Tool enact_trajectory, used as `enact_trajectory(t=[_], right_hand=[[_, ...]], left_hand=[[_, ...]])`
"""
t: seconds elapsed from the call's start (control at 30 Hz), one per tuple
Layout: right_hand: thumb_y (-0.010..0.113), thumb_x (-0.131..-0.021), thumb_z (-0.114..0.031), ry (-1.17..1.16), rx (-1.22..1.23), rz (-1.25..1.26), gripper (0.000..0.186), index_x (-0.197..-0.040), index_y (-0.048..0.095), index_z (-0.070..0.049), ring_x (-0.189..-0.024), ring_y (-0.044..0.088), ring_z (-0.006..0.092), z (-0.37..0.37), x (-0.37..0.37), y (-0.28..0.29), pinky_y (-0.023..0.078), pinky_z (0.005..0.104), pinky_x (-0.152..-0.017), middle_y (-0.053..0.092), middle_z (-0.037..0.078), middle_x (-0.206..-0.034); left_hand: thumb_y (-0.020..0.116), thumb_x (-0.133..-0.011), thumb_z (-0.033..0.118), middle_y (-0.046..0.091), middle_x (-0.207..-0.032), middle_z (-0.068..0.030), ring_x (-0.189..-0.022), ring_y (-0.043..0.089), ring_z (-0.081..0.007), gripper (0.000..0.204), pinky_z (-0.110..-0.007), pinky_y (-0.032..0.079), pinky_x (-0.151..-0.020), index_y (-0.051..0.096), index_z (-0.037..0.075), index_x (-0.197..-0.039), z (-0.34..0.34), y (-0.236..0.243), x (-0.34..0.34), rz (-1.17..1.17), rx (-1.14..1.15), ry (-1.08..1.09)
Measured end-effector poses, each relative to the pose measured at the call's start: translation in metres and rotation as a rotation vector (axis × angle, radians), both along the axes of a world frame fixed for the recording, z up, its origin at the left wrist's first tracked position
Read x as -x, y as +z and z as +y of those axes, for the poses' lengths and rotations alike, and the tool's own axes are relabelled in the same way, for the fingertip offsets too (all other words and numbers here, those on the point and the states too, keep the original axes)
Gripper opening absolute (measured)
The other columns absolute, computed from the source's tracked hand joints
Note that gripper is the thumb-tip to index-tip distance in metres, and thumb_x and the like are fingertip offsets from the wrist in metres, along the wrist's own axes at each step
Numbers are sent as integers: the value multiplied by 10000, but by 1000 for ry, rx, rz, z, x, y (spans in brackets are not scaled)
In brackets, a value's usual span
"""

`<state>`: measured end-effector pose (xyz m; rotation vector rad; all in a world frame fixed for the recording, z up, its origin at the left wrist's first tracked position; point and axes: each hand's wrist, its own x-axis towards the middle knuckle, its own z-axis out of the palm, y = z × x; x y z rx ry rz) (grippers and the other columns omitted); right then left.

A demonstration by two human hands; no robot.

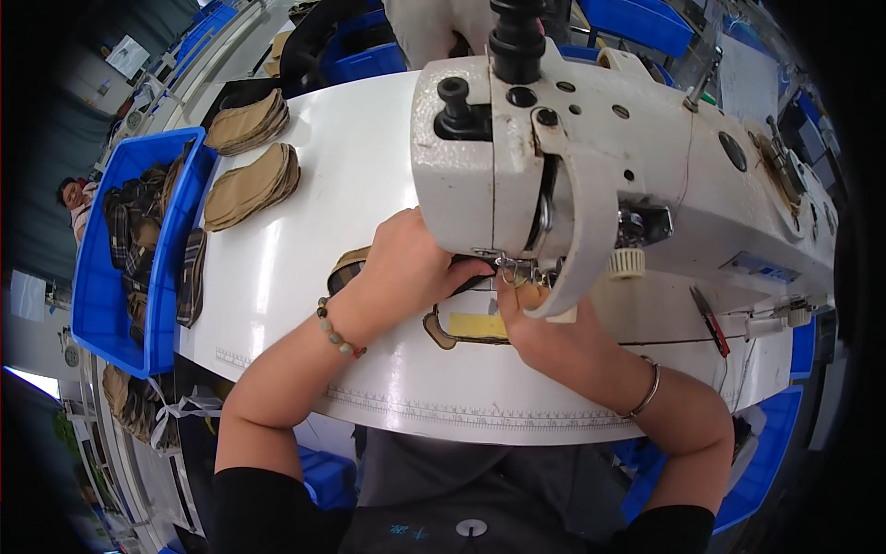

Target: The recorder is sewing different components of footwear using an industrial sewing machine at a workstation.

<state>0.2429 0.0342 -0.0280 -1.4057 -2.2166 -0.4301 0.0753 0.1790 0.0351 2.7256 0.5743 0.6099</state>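
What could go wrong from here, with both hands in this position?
The left hand and right hand have fingers close beneath the sewing machine head, so one might get pinched or pricked. The red-handled snips lie near the right forearm, which could perhaps knock them.

We looked down from the person's head, through the left one of two fisheye cameras worn side by side, facing forward across the white worktable (360, 138). Both forearms (291, 377) showed in the lower part of our view, with the left hand (406, 263) and right hand (554, 332) near its middle. The sewing machine (452, 185) stood close to us, its body filling much of the upper centre and right. Straight edges (the worktable's front one, for example) bowed toward the rim, and the corners fell to black.
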Motion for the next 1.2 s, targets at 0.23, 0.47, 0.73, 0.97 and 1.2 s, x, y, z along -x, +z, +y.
enact_trajectory(t=[0.23,0.47,0.73,0.97,1.2], right_hand=[[678,-700,-88,-89,71,-265,383,-1060,651,41,-568,601,189,-8,8,33,441,326,-491,585,45,-640],[666,-718,-94,-61,54,-267,413,-1106,642,45,-620,631,198,-9,6,28,450,336,-521,550,15,-622],[652,-718,-93,-53,-7,-253,420,-1119,648,33,-616,608,204,-9,3,29,449,346,-539,504,11,-608],[644,-716,-99,-40,190,-169,389,-1088,668,14,-684,631,219,-12,7,34,465,362,-556,574,43,-714],[639,-707,-100,-52,-8,-264,383,-1075,683,-6,-690,624,218,-13,5,36,472,351,-548,586,42,-699]], left_hand=[[830,-715,238,702,-852,-76,-796,663,-302,289,-398,529,-662,740,140,-971,2,-4,0,-19,47,-25],[835,-720,262,683,-845,-81,-793,660,-302,307,-397,527,-647,739,151,-990,7,-10,0,3,35,-4],[819,-740,269,690,-891,-95,-785,668,-318,332,-407,540,-643,725,158,-1039,4,-2,-1,-31,-76,-17],[789,-755,254,689,-919,-112,-816,669,-326,350,-409,546,-671,706,143,-1077,-1,7,3,8,-53,6],[785,-749,251,683,-926,-123,-816,668,-327,341,-417,544,-678,707,131,-1059,-6,4,0,-73,-71,43]])
